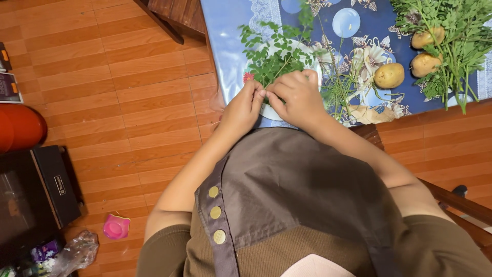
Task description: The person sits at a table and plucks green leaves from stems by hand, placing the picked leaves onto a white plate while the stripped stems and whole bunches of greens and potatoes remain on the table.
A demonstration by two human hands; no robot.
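At the near edge of the table (225, 31), over a white plate (270, 111), the left hand (241, 110) and right hand (299, 97) meet, fingertips pinched narrow on a leafy green sprig (274, 56) whose leaves fan out above the plate. Tugging too hard could snap the thin stem or scatter leaflets off the plate onto the floor (the plate sits close to the edge). Three potatoes (389, 75) lie well apart to the right.

our left hand (245, 105) and right hand (297, 97) crowd the white plate (271, 112) of leafy sprigs (274, 54). bare stems (338, 87) and three potatoes (389, 75) block our right, under a herb bunch (451, 36). blue tablecloth (225, 46) lies open at our left.
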